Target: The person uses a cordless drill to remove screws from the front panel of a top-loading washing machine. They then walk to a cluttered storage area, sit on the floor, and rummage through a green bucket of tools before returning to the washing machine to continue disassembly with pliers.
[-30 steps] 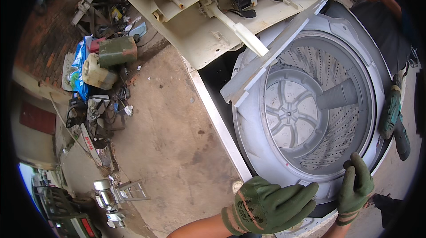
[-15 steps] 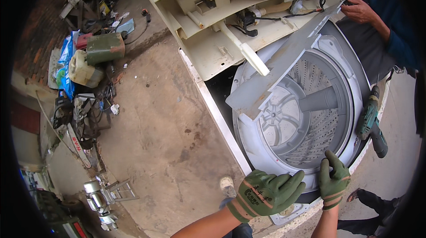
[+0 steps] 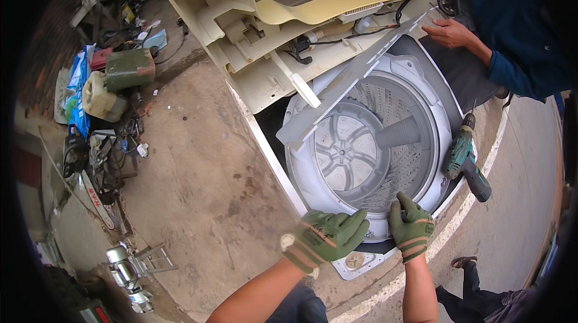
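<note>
Head view: gloved left hand [image 3: 328, 236] and right hand [image 3: 411, 226] both gripping the white washer tub rim [image 3: 301, 187], green jerrycan [image 3: 129, 69] far left.

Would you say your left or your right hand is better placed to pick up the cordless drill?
Probably the right hand: it grips the tub rim on the same side as the cordless drill. The left hand sits farther away.

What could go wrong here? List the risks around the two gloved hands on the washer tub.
The teal cordless drill lies on the cabinet edge beside the white plastic tub rim; a jolt could knock it off. The left gloved hand and right gloved hand grip that rim near the raised cream top panel, which might drop. Another person's bare hand rests near the panel hinge and could be pinched.
</note>
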The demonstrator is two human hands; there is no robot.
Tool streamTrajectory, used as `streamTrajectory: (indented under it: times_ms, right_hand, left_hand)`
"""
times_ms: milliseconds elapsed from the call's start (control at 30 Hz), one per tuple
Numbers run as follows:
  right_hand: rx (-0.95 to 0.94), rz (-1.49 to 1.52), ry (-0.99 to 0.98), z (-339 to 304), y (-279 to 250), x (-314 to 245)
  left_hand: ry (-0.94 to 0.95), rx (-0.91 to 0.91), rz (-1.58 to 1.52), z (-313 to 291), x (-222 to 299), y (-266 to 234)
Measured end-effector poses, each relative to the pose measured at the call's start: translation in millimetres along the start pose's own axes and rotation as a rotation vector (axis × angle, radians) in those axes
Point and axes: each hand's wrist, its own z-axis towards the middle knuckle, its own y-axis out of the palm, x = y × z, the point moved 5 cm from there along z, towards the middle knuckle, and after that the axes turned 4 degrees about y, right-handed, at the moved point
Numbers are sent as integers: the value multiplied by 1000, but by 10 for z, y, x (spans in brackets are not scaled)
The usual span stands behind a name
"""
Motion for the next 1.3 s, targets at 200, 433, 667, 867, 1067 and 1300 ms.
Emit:
streamTrajectory:
  times_ms: [200,433,667,867,1067,1300]
  right_hand:
    - [7,6,-58,13,-38,10]
    - [-76,15,-30,19,49,117]
    - [-218,-25,24,10,159,205]
    - [-236,12,38,18,184,235]
    - [-219,19,40,39,188,313]
    - [-369,878,379,702,-2,-146]
  left_hand:
    - [-90,-51,-16,141,33,-31]
    - [-90,-162,-137,228,58,-68]
    - [-228,166,7,707,-14,-959]
    - [-697,35,-217,1241,-833,-1086]
    - [-590,-416,19,2168,-1067,-585]
    - [-639,-605,132,2554,-1401,-86]
